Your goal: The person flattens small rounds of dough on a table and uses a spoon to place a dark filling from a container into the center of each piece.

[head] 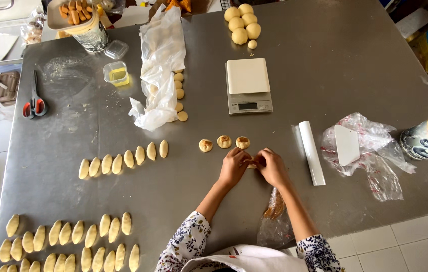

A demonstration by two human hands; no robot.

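My left hand [233,166] and my right hand [270,166] meet at the middle of the steel table [325,75], fingers pinched together on a small piece of dough [251,163] that is mostly hidden between them. Just beyond my hands lie three flat dough rounds [224,142] with brown filling on top. A clear bag of brown filling [274,206] lies under my right forearm near the table's front edge.
A row of shaped oval pastries [123,159] lies left, and several more [68,242] at the front left. A white rolling pin [311,152], scraper on plastic [347,145], scale [248,85], dough balls [241,24], plastic sheet over small dough balls [159,65], scissors [34,103], jars.
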